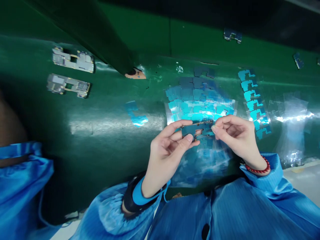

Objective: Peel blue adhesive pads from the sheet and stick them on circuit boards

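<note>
A small phone circuit board [188,129] with a dark blue face and a cut-out is held over a sheet of blue die-cut film pieces [185,106]. My left hand [167,146] is closed on the board's left part, thumb on the near edge and fingers along the far side. At the board's right end, the thumb and forefinger of my right hand [236,135] are pinched together. Whether they also grip a bit of film there is hidden. The film sheet continues below my hands under glossy clear plastic.
Two circuit boards [73,60] lie at the left, and more [232,35] at the back right. A strip of blue film pieces [253,100] lies right, a loose blue film [136,114] left of the sheet. A dark post [100,36] slants across. Another person's blue sleeve [22,180] shows at left.
</note>
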### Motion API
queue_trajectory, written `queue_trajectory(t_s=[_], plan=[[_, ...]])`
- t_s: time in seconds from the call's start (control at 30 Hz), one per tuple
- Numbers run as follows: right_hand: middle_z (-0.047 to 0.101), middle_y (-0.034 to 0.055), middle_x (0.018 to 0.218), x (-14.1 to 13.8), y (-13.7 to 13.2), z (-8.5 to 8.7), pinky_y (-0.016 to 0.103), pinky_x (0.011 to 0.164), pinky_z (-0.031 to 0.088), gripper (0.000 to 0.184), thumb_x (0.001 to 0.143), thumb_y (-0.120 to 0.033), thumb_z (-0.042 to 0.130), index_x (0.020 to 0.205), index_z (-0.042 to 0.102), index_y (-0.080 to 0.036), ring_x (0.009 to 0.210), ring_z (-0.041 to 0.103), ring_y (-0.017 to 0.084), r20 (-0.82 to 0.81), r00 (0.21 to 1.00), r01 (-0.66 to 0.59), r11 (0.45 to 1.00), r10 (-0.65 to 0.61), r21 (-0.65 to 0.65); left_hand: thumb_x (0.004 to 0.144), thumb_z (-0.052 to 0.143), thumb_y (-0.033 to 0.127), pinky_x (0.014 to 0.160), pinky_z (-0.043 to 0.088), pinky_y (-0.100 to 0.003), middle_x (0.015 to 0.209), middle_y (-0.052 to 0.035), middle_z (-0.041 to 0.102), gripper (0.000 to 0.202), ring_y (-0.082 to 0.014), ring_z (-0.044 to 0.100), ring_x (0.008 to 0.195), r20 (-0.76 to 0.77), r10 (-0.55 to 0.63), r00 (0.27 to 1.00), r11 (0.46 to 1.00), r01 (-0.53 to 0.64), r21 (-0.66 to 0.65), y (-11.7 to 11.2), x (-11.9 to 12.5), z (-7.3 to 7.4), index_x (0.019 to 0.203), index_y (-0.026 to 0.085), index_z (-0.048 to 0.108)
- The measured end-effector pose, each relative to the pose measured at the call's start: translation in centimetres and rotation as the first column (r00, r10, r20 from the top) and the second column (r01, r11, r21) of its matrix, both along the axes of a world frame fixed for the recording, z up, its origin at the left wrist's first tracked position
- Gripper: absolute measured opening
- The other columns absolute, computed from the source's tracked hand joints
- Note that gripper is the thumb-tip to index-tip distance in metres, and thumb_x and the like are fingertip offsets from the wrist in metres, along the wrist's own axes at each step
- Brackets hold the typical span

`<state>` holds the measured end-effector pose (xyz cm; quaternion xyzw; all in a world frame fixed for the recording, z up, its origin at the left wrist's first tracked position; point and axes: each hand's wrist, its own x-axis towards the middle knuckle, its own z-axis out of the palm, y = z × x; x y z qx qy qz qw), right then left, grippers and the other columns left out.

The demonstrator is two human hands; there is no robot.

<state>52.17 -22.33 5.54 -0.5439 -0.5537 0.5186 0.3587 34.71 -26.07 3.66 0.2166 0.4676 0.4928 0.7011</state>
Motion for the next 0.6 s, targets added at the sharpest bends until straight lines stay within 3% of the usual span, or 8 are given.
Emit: queue_trajectory(t_s=[0.2, 0.6], plan=[[0.060, -0.0020, 0.061, 0.08, -0.03, -0.26, 0.021, 0.050, 0.054, 0.011, 0.079, -0.024, 0.071, 0.074, 0.065, -0.018, 0.051, 0.058, 0.009, 0.018, 1.000, 0.000, 1.000, 0.000, -0.002, 0.081, 0.072, 0.022, 0.079, 0.061, -0.024, 0.078, 0.0008, 0.075, 0.024, -0.0197, 0.072, 0.093, -0.058, -0.018, 0.998, 1.000, 0.017, -0.013, -0.07, -0.05, -0.11, 0.104, 0.022, 0.066], [0.061, -0.0031, 0.063, -0.05, -0.13, -0.36, 0.019, 0.053, 0.053, 0.008, 0.077, -0.012, 0.069, 0.074, 0.064, -0.018, 0.051, 0.057, 0.007, -0.043, 0.999, 0.011, 1.000, -0.011, 0.001, 0.080, 0.073, 0.022, 0.077, 0.062, -0.023, 0.076, 0.0010, 0.074, 0.024, -0.0199, 0.072, 0.093, -0.073, 0.001, 0.997, 1.000, -0.002, -0.013, 0.02, 0.11, -0.03, 0.103, 0.021, 0.066]])
